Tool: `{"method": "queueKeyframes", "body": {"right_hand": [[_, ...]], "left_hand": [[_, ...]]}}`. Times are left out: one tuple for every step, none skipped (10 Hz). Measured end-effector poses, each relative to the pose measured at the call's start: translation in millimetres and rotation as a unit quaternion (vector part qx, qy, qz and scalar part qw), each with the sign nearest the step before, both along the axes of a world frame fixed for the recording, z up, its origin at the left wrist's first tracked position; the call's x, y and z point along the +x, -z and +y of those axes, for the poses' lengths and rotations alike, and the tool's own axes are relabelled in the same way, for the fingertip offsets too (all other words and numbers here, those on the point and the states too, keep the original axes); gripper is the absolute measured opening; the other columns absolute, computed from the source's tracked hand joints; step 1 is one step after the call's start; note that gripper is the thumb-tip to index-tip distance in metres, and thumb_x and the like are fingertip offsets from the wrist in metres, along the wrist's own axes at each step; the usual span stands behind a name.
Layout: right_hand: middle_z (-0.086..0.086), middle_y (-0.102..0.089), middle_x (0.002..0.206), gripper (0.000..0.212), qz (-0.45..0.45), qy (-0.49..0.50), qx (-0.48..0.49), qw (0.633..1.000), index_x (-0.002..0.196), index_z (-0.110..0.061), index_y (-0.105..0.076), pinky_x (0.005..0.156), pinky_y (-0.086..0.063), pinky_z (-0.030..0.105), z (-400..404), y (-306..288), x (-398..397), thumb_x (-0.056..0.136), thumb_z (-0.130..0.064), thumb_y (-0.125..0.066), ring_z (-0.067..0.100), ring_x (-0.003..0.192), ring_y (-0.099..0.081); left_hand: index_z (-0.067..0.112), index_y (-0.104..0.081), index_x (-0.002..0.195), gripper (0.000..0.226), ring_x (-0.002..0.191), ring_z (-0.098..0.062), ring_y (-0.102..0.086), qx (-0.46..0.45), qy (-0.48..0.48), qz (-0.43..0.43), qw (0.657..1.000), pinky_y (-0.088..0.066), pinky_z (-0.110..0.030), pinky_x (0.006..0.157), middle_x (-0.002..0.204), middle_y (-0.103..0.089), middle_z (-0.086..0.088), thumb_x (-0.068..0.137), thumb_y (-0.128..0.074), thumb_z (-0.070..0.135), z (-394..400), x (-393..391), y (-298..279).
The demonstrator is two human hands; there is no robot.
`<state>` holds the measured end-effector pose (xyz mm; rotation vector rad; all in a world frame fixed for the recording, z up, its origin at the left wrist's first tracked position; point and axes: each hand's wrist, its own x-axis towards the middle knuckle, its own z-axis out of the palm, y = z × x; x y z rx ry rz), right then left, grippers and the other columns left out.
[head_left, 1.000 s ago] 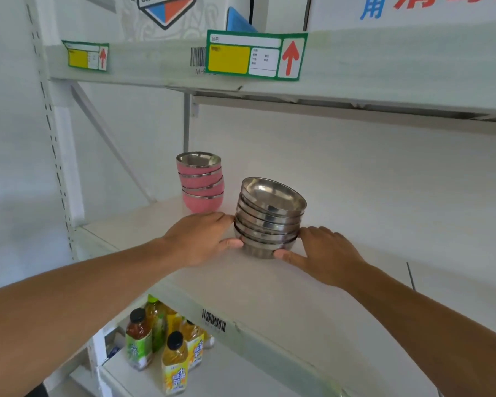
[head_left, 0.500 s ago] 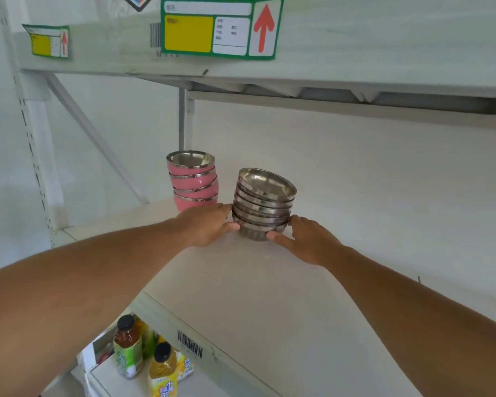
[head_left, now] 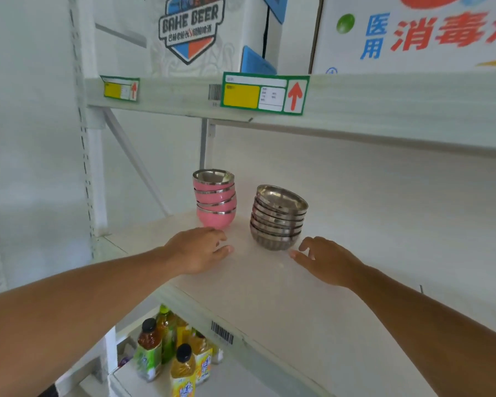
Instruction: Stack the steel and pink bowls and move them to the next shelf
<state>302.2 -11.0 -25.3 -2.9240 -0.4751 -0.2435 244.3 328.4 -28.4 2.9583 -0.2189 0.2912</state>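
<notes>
The steel bowls (head_left: pixel 278 217) are sitting nested in one stack on the white shelf (head_left: pixel 269 287), just beyond my hands, and nothing of mine is touching them. Nearest to me, at about seven o'clock below the shelf edge, bottles of yellow and amber drink (head_left: pixel 172 348) are standing on the lower shelf. My left hand (head_left: pixel 198 250) is hovering palm down over the board, fingers loosely spread and gripping nothing; the steel stack is lying at its two o'clock. My right hand (head_left: pixel 327 259) is hovering the same way, fingers slightly curled and apart, empty, with the steel stack at its eleven o'clock, near but clear of the fingertips. Farther back, at ten o'clock from the steel stack, the pink bowls (head_left: pixel 215 202) are standing nested in their own stack, apart from the steel ones. Above, at twelve o'clock, a green-bordered label (head_left: pixel 265 93) with a red arrow is sticking to the upper shelf's front edge, and printed cartons (head_left: pixel 413 32) are resting on top.
</notes>
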Motion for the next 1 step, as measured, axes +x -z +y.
{"method": "queueKeyframes", "body": {"right_hand": [[-0.011, -0.064, 0.114, 0.067, -0.002, -0.008, -0.002, 1.0, 0.132, -0.032, -0.064, 0.086, -0.049, 0.034, 6.0, 1.2, -21.3, 0.097, -0.083, -0.04, 0.013, 0.104, -0.062]], "left_hand": [[0.027, -0.058, 0.156, 0.068, 0.135, -0.022, -0.063, 0.004, -0.013, -0.006, 1.0, -0.051, -0.041, 0.104, 0.156, -0.064, 0.004, 0.108, -0.04, 0.071, 16.6, -20.0, -0.5]]}}
